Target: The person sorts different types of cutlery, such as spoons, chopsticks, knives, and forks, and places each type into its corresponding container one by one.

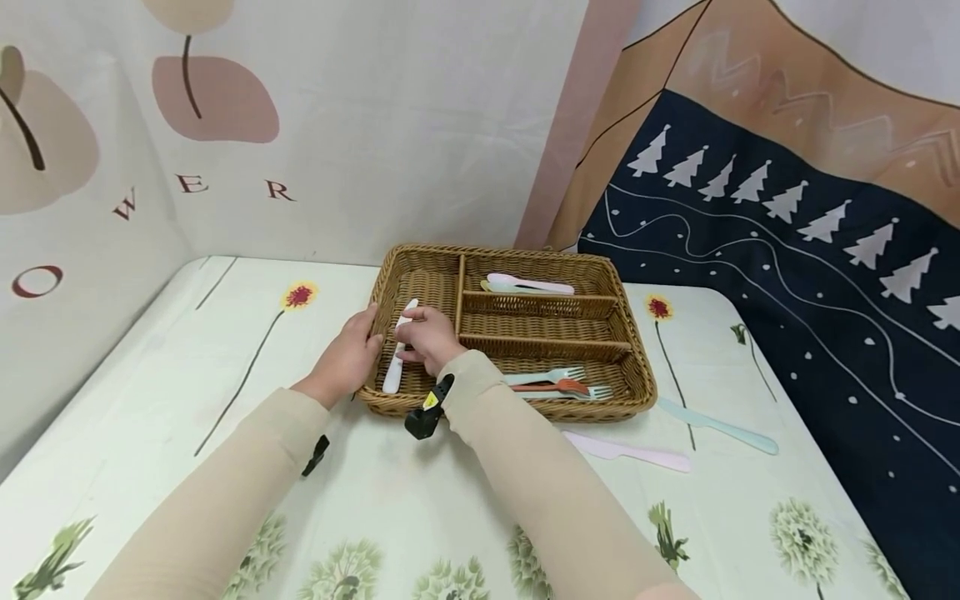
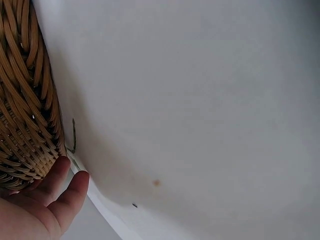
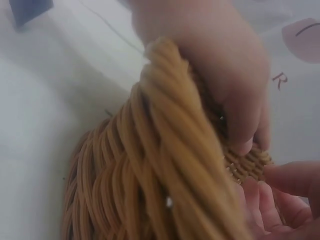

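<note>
A brown wicker cutlery basket [image 1: 546,343] with divided compartments sits on the table. My left hand [image 1: 347,354] holds its left side; in the left wrist view the fingers [image 2: 68,192] lie against the outer weave, and the right wrist view has that left hand [image 3: 220,75] reaching over the rim. Inside the left compartment, my right hand [image 1: 427,337] pinches a white plastic knife [image 1: 394,372], which slants along the compartment with both ends showing. The right hand's curled fingers [image 3: 287,182] also appear in the right wrist view, where the knife is hidden.
Pink and pale cutlery [image 1: 528,285] lies in the back right compartment. Light blue forks [image 1: 558,375] and an orange fork [image 1: 572,387] lie in the front one. On the tablecloth are a pink knife [image 1: 637,452] and a light blue knife [image 1: 727,427]. A fabric wall [image 1: 405,150] stands behind.
</note>
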Motion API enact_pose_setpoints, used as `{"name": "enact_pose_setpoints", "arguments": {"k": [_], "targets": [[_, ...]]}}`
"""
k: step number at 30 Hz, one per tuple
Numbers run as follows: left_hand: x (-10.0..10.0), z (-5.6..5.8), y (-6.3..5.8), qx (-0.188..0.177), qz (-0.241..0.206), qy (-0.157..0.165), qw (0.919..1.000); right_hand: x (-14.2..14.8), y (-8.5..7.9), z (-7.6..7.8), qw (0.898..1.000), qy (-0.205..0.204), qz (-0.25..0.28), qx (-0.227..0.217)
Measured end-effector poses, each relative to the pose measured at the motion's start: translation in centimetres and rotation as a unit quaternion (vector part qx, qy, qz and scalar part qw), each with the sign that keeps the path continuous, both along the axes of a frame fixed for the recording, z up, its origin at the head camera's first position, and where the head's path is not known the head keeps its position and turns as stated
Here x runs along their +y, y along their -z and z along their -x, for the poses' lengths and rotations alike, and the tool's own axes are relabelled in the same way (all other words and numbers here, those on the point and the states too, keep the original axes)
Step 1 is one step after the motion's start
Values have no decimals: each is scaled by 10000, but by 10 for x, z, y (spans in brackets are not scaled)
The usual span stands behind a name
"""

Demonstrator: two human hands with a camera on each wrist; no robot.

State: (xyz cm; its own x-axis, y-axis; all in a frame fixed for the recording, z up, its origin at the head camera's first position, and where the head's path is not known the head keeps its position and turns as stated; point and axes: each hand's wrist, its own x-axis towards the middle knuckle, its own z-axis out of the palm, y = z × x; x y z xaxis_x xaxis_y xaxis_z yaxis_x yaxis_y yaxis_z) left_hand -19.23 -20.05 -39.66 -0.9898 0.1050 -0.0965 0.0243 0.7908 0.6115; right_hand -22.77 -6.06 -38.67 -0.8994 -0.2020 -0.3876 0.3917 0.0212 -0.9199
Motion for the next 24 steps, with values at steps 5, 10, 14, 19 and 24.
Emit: {"name": "enact_pose_setpoints", "arguments": {"k": [5, 10, 14, 19, 24], "targets": [[0, -1, -3, -32, -65, -13, 10000, 5, -8, -3, 9995, -109, 251, 170], [0, 0, -3, -25, -81, 54, 9999, 16, -23, -8, 9985, -144, 413, 339], [0, 0, -3, -19, -60, 39, 10000, 25, -37, -16, 9972, -206, 567, 453], [-1, 0, -2, -65, -96, 11, 9999, 37, -50, -27, 9946, -397, 662, 696], [-1, 0, 0, -63, -113, 27, 9999, 53, -57, -36, 9909, -537, 815, 928]]}}
